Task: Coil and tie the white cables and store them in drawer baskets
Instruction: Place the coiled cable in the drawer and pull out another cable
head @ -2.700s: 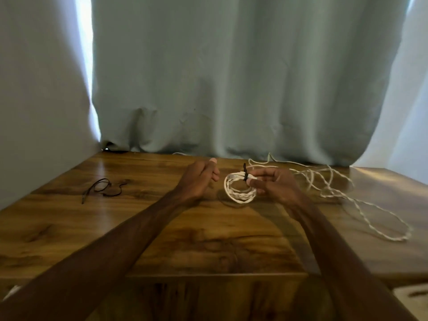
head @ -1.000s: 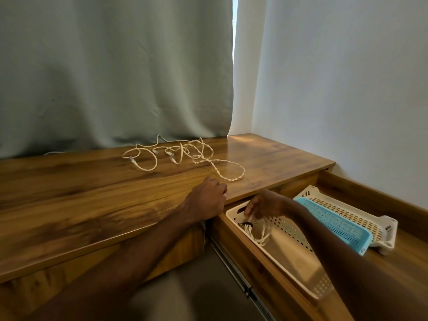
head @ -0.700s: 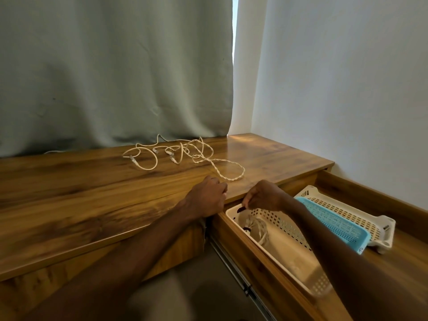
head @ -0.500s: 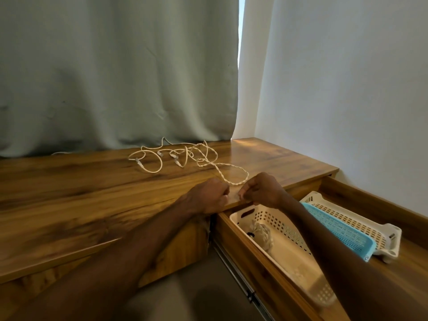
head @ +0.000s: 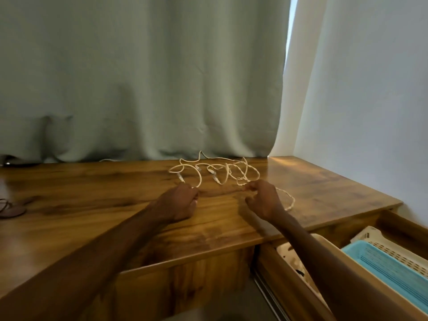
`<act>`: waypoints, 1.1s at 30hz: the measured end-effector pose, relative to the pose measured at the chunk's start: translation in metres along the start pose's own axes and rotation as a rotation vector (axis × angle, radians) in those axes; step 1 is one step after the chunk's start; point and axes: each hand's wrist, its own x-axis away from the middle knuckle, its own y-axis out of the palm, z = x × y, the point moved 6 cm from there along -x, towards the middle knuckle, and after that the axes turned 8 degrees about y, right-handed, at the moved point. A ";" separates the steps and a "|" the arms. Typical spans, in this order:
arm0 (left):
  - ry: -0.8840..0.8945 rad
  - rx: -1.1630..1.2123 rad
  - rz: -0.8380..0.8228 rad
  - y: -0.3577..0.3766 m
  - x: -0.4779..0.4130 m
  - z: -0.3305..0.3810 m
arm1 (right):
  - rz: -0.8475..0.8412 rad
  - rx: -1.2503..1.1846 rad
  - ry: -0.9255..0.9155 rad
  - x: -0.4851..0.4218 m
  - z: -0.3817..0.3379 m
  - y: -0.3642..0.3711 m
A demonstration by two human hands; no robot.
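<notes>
A loose white cable [head: 222, 172] lies tangled on the wooden table [head: 97, 205] near the curtain. My left hand [head: 180, 202] is curled at the near end of the cable's left loop and seems to grip it. My right hand [head: 264, 198] pinches the cable's right part between thumb and forefinger. Below the table's right end a drawer [head: 289, 288] stands open. It holds a white basket [head: 283, 250]. My right forearm hides most of the basket and the coiled cable inside it.
A blue basket [head: 389, 272] and a cream basket [head: 370, 235] sit further right in the drawer. Black ties [head: 7, 207] lie at the table's far left edge. A grey curtain [head: 139, 77] hangs behind the table, and a white wall [head: 370, 112] stands on the right.
My right hand put the tied coil into the white basket, let go and rose to the table. Both hands have moved forward onto the loose cable.
</notes>
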 end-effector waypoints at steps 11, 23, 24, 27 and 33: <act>0.051 0.180 0.420 0.003 0.001 -0.058 | 0.238 0.401 0.159 -0.087 -0.016 0.052; 0.157 0.072 0.545 -0.009 -0.008 -0.056 | 0.145 0.181 0.052 -0.053 -0.022 0.059; 0.171 0.056 0.540 -0.010 -0.007 -0.054 | 0.161 0.156 0.025 -0.048 -0.027 0.058; 0.184 0.026 0.529 -0.011 -0.007 -0.051 | 0.237 0.184 -0.101 -0.041 -0.040 0.047; 0.164 0.016 0.483 -0.006 -0.009 -0.053 | 0.234 0.410 0.046 -0.083 -0.010 0.020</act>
